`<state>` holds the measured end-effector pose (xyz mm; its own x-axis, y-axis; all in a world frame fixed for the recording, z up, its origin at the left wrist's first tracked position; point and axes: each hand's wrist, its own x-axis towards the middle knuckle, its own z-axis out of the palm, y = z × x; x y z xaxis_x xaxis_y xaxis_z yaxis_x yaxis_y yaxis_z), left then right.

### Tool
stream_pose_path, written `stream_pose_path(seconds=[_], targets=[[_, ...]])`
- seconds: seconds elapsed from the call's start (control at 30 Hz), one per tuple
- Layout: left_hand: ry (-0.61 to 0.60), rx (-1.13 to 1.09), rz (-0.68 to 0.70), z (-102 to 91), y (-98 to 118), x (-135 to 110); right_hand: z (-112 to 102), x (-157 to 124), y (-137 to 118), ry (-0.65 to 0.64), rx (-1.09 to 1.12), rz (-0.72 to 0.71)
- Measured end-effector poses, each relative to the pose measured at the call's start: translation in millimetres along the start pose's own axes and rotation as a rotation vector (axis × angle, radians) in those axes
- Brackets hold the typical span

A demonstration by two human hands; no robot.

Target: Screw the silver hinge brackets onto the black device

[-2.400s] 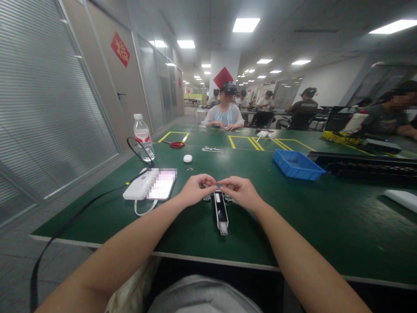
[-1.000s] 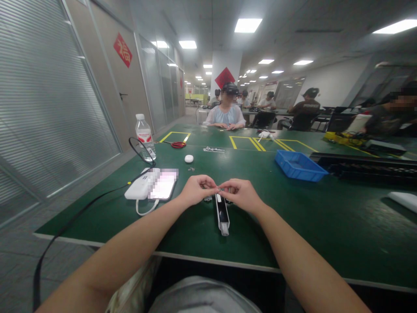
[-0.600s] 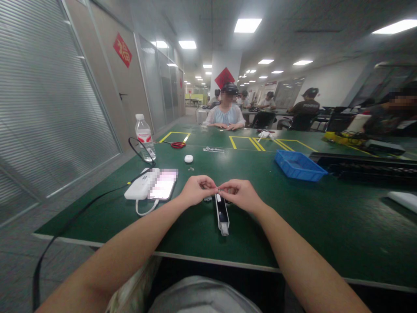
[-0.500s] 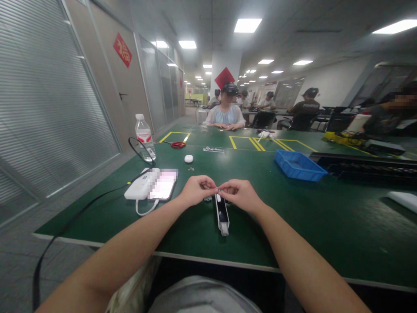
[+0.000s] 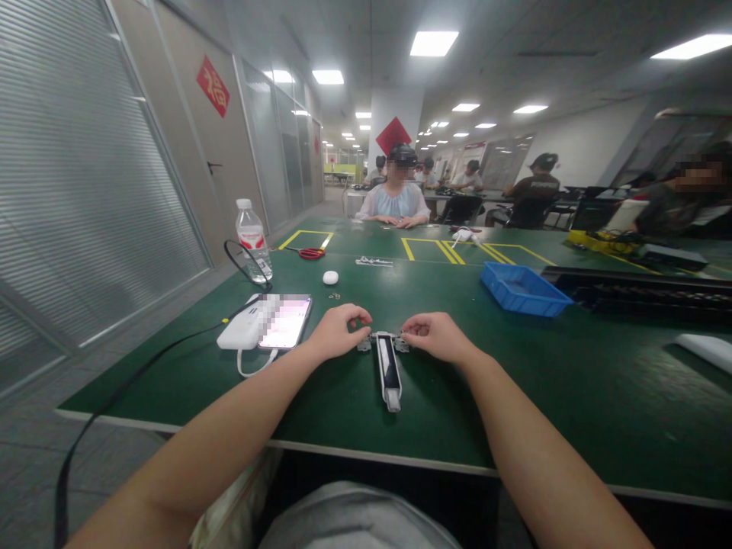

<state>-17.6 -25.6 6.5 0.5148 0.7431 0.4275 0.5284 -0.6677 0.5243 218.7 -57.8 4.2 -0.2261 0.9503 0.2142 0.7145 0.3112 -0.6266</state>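
A long, narrow device with a white frame and a dark glossy top lies on the green table, its pale, blunt end towards me. At its far end, a small metal bracket sits to the left and another metal bracket to the right. My left hand is beside the left bracket, thumb and fingertips apart, the thumb close to the metal. On the other side, my right hand has its fingertips pinched at the right bracket. Whatever is between them is too small to make out.
Left of my hands lie a phone and a white power bank with cables. Beyond are a water bottle, red-handled scissors, a white case and small rings. A blue tray is right; a person sits opposite.
My hands were together over the device's far end, fingertips meeting. They have parted to left and right, uncovering that end and the brackets. My left fingers have spread.
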Motion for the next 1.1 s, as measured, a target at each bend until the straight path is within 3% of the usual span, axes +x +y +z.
stream_pose_path(seconds=[0.23, 0.7, 1.1], targets=[[-0.066, 0.105, 0.073, -2.9, -8.3, -0.9, -0.9, 0.3, 1.4, -0.061, -0.054, 0.023], [-0.172, 0.145, 0.028, -5.4, 2.7, -0.8, 2.1, 1.0, 2.5, -0.079, -0.021, 0.033], [-0.165, 0.099, 0.052, -3.4, -0.5, 0.1, 2.7, 0.9, 0.9, -0.084, -0.005, 0.015]])
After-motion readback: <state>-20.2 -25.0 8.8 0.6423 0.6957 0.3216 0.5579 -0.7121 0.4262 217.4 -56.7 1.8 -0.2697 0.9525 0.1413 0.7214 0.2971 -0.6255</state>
